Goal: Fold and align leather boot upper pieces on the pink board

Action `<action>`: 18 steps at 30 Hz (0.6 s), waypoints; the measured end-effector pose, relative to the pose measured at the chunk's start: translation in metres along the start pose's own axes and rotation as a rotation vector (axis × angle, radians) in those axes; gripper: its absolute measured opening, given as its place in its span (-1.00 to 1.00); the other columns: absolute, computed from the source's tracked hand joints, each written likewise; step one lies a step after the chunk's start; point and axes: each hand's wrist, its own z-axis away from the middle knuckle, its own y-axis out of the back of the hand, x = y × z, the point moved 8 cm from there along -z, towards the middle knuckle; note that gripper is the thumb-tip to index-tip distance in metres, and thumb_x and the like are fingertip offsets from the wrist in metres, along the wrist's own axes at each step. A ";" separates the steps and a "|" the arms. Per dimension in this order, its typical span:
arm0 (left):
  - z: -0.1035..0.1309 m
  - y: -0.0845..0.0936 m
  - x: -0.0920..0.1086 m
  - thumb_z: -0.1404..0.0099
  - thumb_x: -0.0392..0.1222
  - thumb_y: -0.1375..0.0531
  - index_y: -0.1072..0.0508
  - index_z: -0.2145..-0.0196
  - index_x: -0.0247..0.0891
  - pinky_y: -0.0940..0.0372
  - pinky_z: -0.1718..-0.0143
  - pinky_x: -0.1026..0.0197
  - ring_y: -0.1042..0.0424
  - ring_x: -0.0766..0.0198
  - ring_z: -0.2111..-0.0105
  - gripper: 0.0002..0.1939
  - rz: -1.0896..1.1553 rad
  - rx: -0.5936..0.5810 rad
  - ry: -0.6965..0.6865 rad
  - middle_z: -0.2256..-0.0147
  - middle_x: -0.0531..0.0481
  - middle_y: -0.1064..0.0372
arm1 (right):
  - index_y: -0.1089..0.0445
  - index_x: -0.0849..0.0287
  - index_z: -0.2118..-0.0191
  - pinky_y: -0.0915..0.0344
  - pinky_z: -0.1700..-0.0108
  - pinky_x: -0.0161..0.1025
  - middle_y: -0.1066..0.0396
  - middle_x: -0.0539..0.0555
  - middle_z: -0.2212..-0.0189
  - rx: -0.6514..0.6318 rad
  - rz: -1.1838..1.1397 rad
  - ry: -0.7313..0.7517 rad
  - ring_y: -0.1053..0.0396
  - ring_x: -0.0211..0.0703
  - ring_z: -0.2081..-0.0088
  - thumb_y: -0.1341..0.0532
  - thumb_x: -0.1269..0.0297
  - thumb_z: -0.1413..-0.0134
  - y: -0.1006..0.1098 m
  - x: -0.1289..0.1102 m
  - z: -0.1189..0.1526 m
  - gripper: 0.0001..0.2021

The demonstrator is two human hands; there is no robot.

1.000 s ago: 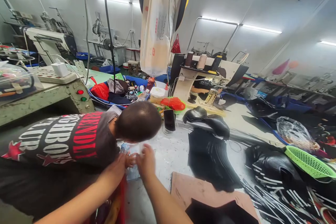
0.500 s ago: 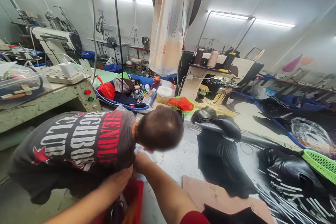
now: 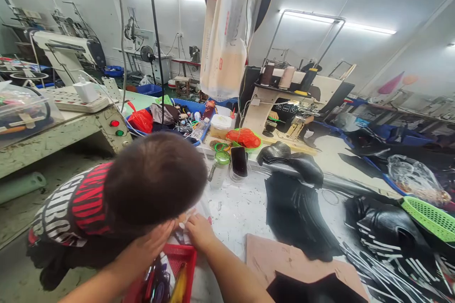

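Observation:
A person in a dark shirt with red and white lettering (image 3: 88, 194) leans in at the left, the head bent over my hands. My left hand (image 3: 159, 239) is beside that person's face, its fingers close together; what it holds, if anything, is hidden. My right hand (image 3: 199, 229) has curled fingers at a thin clear plastic piece (image 3: 203, 207) by the edge of the metal table (image 3: 234, 208). Just below both hands stands a red basket (image 3: 192, 265) with a yellow item (image 3: 179, 284) and dark items inside.
Stacked black leather pieces (image 3: 298, 213) lie right of centre, near a pinkish board (image 3: 263, 265). A phone (image 3: 239, 161) stands behind, before the sewing machine (image 3: 256, 113). A wrapped hanging part (image 3: 225, 42) comes down from above. A green basket (image 3: 432, 218) is at right.
The person's head has moved left and nearer, uncovering the phone and a green round item. My left hand has moved slightly left, beside the face. More of the red basket shows.

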 end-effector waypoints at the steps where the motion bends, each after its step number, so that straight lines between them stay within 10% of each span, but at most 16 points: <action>1: 0.000 0.006 -0.005 -0.18 -0.46 0.10 -0.44 0.06 -0.27 -0.21 -0.10 0.27 -0.22 0.30 -0.11 -0.52 0.024 0.023 0.029 -0.06 -0.06 -0.30 | -0.40 0.13 0.39 -0.27 0.18 -0.14 -0.42 0.10 0.36 -0.005 0.027 -0.007 -0.32 -0.05 0.25 -0.18 0.50 0.01 -0.001 0.003 0.005 -0.88; 10: 0.020 0.041 -0.042 -0.21 -0.40 0.16 -0.23 -0.12 -0.24 -0.06 -0.16 0.15 -0.21 0.21 -0.12 -0.46 0.204 0.320 0.155 -0.10 -0.07 -0.25 | -0.40 0.12 0.31 -0.24 0.20 -0.15 -0.39 0.14 0.30 0.214 0.136 -0.039 -0.30 -0.07 0.25 -0.09 0.48 -0.02 0.065 0.006 0.020 -0.82; 14: 0.025 0.050 -0.029 -0.17 -0.40 0.11 -0.47 0.21 -0.22 0.20 -0.24 0.08 -0.34 0.16 -0.01 -0.59 0.118 0.327 0.076 0.03 -0.10 -0.40 | -0.40 0.09 0.24 -0.25 0.14 -0.16 -0.38 0.12 0.28 0.404 0.143 -0.146 -0.30 -0.07 0.21 -0.05 0.41 -0.02 0.115 0.013 0.044 -0.77; 18: 0.038 0.041 0.009 -0.13 -0.39 0.00 -0.48 0.26 -0.09 -0.11 -0.04 0.29 -0.45 0.29 0.20 -0.65 0.141 0.260 -0.052 0.18 0.08 -0.49 | -0.36 0.22 0.18 -0.23 0.14 -0.05 -0.34 0.23 0.28 0.530 0.242 -0.499 -0.28 0.03 0.18 0.07 0.51 -0.02 0.162 0.058 0.097 -0.67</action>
